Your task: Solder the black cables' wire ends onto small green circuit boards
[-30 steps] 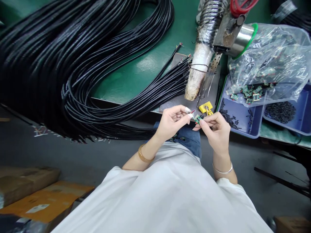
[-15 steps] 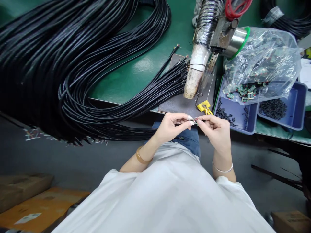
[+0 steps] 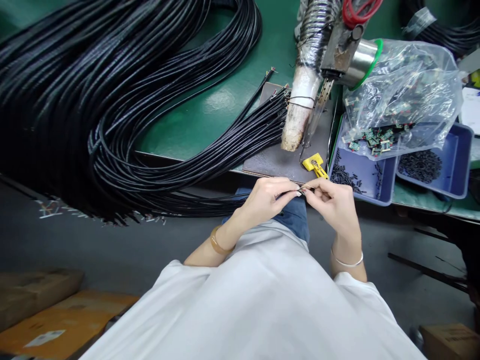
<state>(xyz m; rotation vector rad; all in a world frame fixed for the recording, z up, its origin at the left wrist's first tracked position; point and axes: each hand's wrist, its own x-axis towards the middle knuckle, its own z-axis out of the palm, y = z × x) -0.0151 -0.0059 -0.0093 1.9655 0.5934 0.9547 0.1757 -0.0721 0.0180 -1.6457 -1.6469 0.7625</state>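
Just over the bench's front edge, my hands meet fingertip to fingertip. My left hand (image 3: 264, 200) is closed in a pinch on the end of a thin black cable, most of it hidden by the fingers. Opposite it, my right hand (image 3: 333, 205) pinches the fine wires at that end; a small dark piece shows between the fingertips, too small to make out. Directly beyond the hands lies a yellow clip-like holder (image 3: 315, 165) on a dark board (image 3: 262, 162). Above it, a soldering-feed fixture (image 3: 333, 65) points down beside a tape-wrapped fume hose (image 3: 296, 120).
A large bundle of black cables (image 3: 150, 125) covers the left of the green bench (image 3: 221, 100). At right, a purple tray (image 3: 382, 195) and a blue tray (image 3: 463, 165) hold small black sleeves. A plastic bag (image 3: 412, 80) of small circuit boards rests across them.
Both hands stay together, with the fingertips shifted slightly. Red and green showed between them earlier; now a dark piece shows there. The view has moved a little.
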